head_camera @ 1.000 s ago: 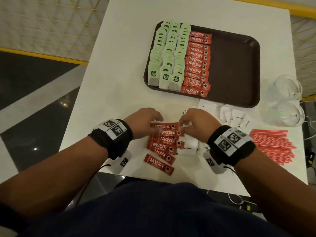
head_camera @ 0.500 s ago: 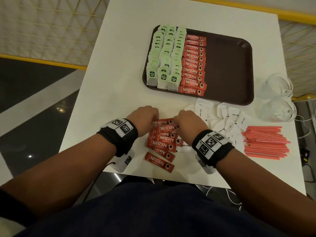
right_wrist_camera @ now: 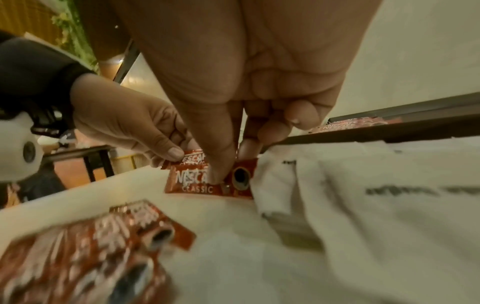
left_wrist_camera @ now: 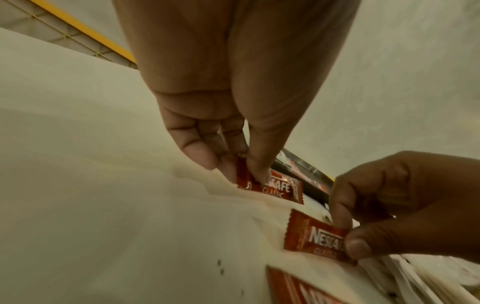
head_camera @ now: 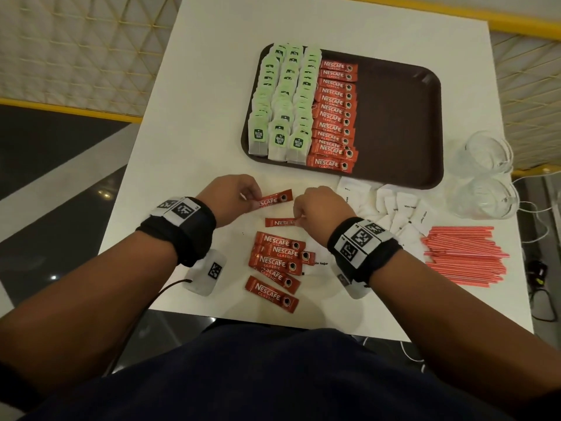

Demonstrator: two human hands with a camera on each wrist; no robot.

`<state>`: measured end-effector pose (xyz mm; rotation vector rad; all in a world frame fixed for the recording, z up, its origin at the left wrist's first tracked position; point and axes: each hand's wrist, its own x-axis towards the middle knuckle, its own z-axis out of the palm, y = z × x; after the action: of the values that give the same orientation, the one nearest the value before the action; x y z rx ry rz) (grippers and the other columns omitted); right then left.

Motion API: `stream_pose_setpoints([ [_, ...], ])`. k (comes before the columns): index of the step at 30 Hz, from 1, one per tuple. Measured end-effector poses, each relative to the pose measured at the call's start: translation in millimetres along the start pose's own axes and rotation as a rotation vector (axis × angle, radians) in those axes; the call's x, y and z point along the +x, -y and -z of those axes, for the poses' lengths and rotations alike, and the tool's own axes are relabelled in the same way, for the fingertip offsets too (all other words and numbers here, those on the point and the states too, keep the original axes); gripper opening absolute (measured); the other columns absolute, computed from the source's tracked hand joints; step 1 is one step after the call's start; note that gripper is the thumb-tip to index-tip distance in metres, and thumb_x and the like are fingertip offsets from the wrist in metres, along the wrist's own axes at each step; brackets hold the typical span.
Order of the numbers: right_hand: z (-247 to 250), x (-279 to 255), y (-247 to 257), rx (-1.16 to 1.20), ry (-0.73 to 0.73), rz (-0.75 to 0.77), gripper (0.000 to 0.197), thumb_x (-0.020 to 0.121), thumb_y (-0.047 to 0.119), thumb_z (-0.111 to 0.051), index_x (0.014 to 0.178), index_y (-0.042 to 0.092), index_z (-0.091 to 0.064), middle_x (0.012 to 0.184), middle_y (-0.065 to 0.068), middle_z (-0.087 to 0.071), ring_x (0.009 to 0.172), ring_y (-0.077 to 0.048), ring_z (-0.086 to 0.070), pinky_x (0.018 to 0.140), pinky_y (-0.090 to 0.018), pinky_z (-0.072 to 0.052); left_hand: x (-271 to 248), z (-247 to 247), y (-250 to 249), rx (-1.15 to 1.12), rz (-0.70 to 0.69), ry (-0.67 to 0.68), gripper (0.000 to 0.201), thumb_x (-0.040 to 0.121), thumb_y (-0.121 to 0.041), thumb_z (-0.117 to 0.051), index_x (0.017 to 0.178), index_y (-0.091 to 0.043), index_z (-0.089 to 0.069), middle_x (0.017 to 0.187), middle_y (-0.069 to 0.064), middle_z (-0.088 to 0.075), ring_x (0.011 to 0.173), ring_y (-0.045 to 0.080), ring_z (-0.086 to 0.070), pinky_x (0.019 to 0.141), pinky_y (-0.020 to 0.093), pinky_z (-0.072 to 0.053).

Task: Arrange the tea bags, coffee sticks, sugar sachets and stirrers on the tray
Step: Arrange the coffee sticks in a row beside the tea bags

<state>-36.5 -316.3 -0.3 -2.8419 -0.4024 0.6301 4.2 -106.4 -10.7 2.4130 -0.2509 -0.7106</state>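
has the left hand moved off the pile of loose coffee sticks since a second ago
Yes. The left hand has lifted one coffee stick away from the pile, towards the tray.

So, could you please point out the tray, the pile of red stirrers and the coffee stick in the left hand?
tray (head_camera: 394, 123), head view, bare brown floor on its right half.
red stirrers (head_camera: 461, 253), head view, middle of the pile.
coffee stick (head_camera: 274, 199), head view, middle of its printed face; left hand (head_camera: 230, 194) pinches its end.
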Motion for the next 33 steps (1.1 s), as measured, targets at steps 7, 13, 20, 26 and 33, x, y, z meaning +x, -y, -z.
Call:
stream_pose_setpoints([
  [7, 52, 8, -32, 0.426, -0.118, -0.139, 0.002, 0.091, 0.025, -0.065, 0.091, 0.026, -0.066, 0.091, 0.012, -0.062, 0.083, -0.005, -0.054, 0.064, -0.014, -0.032, 17, 38, -23, -0.077, -0.035, -0.164, 0.008, 0.087, -0.024, -0.072, 0.084, -0.029, -0.067, 0.086, -0.011, -0.065, 0.078, 0.003, -0.057, 0.067, 0.02, -0.042],
  [13, 90, 48, -89, 0.339, -0.151, -0.27, 0.003, 0.094, 0.022, -0.062, 0.095, 0.022, -0.065, 0.099, 0.005, -0.064, 0.091, -0.013, -0.059, 0.078, -0.024, -0.043, 47, 55, -43, -0.206, -0.032, -0.29, 0.005, 0.09, -0.018, -0.069, 0.094, -0.02, -0.068, 0.077, -0.012, -0.066, 0.066, -0.008, -0.059, 0.066, 0.01, -0.043],
  [20, 94, 91, -113, 0.239, -0.022, -0.323, 0.009, 0.092, 0.02, -0.065, 0.098, 0.016, -0.07, 0.108, -0.003, -0.066, 0.101, -0.021, -0.062, 0.095, -0.038, -0.05, 84, 57, -62, -0.176, -0.02, -0.307, 0.013, 0.09, -0.023, -0.068, 0.1, -0.016, -0.071, 0.089, -0.001, -0.072, 0.083, 0.012, -0.064, 0.069, 0.016, -0.045],
  [26, 90, 103, -126, 0.326, -0.044, -0.32, 0.003, 0.092, 0.021, -0.065, 0.091, 0.021, -0.068, 0.105, 0.0, -0.067, 0.097, -0.018, -0.062, 0.091, -0.036, -0.051, 113, 60, -82, -0.1, -0.043, -0.237, 0.012, 0.09, -0.023, -0.067, 0.101, -0.019, -0.072, 0.089, -0.002, -0.071, 0.085, 0.012, -0.063, 0.069, 0.018, -0.043],
  [33, 107, 90, -135, 0.749, -0.271, -0.177, 0.018, 0.098, 0.033, -0.056, 0.101, 0.018, -0.066, 0.091, 0.008, -0.065, 0.075, 0.0, -0.059, 0.066, -0.01, -0.047, 141, 48, -110, -0.057, -0.074, -0.142, 0.011, 0.091, -0.023, -0.068, 0.101, -0.02, -0.07, 0.096, 0.0, -0.072, 0.088, 0.015, -0.065, 0.07, 0.021, -0.05],
])
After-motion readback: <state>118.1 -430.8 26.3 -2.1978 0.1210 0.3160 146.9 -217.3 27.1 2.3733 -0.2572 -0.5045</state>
